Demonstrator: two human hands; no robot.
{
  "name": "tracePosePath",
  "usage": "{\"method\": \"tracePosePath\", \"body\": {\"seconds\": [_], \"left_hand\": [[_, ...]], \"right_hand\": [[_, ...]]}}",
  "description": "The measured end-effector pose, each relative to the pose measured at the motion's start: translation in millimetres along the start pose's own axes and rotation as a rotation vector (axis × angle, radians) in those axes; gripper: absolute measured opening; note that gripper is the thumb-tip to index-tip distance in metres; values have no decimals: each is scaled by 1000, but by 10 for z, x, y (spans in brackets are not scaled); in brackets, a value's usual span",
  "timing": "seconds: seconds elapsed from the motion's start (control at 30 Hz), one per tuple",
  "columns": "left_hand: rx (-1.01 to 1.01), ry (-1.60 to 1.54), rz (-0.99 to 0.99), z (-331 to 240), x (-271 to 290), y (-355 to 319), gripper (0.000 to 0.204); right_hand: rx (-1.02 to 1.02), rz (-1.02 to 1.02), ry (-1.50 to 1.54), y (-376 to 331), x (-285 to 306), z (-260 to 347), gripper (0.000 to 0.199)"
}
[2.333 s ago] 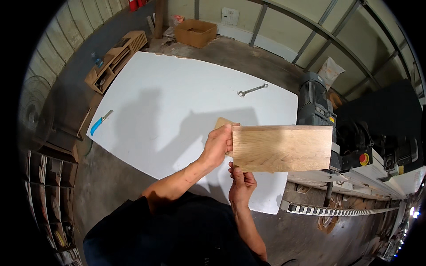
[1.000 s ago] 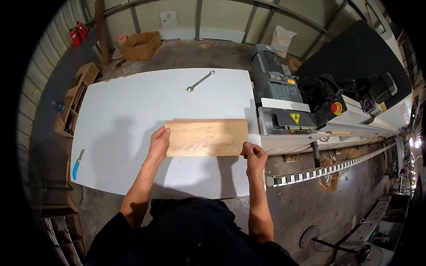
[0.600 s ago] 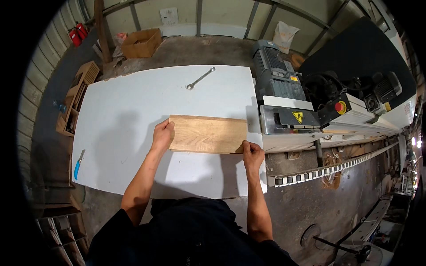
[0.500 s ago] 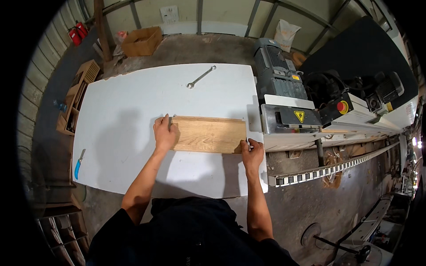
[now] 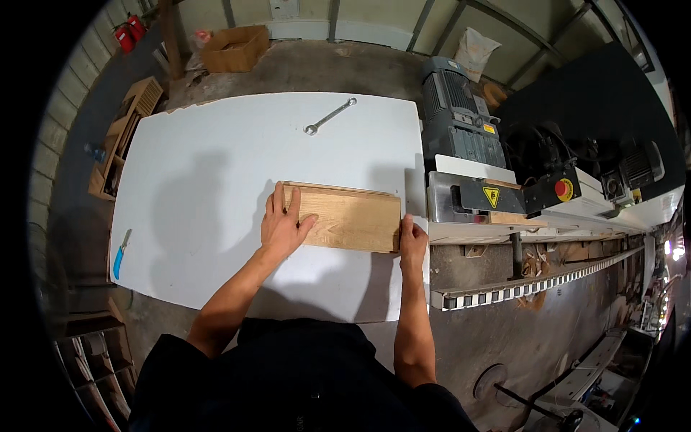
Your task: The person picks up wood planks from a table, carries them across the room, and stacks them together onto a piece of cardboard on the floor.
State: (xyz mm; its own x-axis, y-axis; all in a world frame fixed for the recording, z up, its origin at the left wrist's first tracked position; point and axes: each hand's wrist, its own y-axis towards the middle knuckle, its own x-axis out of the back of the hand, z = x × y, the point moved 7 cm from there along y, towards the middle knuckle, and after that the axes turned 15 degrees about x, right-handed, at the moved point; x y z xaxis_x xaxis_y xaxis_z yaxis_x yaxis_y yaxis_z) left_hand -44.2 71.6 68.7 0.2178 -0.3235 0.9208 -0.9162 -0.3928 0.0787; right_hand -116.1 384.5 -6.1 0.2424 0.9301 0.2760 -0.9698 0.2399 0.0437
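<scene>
A light-brown wooden board (image 5: 349, 219) with visible grain lies crosswise over the white tabletop (image 5: 216, 129) in front of me. A second wood edge shows along its far side, so it looks like boards stacked. My left hand (image 5: 286, 227) grips the left end, fingers reaching over to the far edge and the thumb on the top face. At the right end my right hand (image 5: 413, 245) has its fingers closed on the short edge. Both hands touch the board.
A combination wrench (image 5: 330, 117) lies beyond the board, and a blue-handled knife (image 5: 119, 259) at the table's left edge. To the right stands a machine with a grey motor (image 5: 461, 108) and a red stop button (image 5: 563, 189). Wood (image 5: 515, 217) pokes out under its guard.
My left hand has slid further onto the board's face. My right hand has shifted from the near right corner up along the end. More wood shows under the machine's guard.
</scene>
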Motion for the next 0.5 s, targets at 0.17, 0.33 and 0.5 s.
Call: {"method": "tracePosePath", "body": {"seconds": [0.17,0.33,0.5], "left_hand": [[18,1,70,-64,37,9,72],[13,-41,60,-131,53,28,71],[23,-19,39,-19,31,3,71]], "right_hand": [[257,84,-328,243,-163,314,54],[33,62,-14,328,-33,-68,50],[14,-6,150,186,-176,248,45]]}}
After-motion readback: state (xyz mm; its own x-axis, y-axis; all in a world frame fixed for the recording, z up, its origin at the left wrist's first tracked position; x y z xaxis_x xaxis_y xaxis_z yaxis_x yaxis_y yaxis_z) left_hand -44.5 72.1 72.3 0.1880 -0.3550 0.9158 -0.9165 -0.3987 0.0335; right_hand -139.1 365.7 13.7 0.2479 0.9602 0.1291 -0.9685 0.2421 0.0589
